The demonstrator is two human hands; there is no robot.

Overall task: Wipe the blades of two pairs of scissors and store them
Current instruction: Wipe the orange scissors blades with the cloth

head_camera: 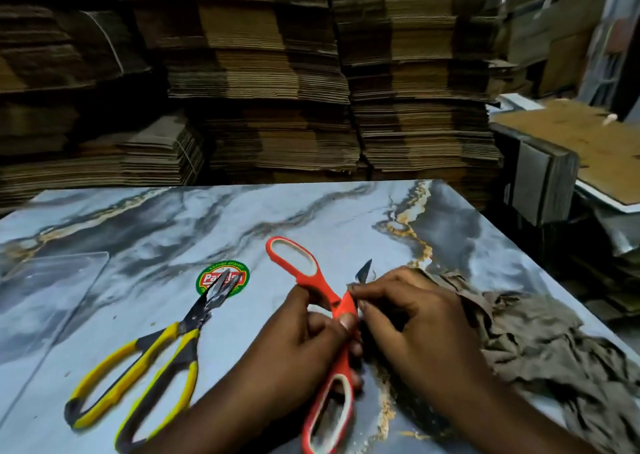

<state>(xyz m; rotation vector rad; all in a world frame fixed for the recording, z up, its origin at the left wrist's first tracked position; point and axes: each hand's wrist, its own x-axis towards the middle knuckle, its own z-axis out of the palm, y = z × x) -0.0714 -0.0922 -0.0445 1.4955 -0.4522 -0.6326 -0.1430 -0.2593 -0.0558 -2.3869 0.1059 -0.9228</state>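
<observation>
The left hand [304,342] grips the red scissors [332,311] near their pivot, spread wide above the surface [138,218]. The right hand [408,318] pinches a brown cloth [540,342] round one blade. Stiff, sharp steel: best held by the handles. Yellow scissors [149,360] lie left.

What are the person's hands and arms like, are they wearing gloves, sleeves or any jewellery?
Both are bare. The left hand and right hand wear no gloves, and no rings or bracelets show. The forearms run uncovered to the bottom edge of the picture, with no sleeve, watch or strap in view. The nails look short and plain. The picture is slightly blurred, so finer marks cannot be told.
</observation>
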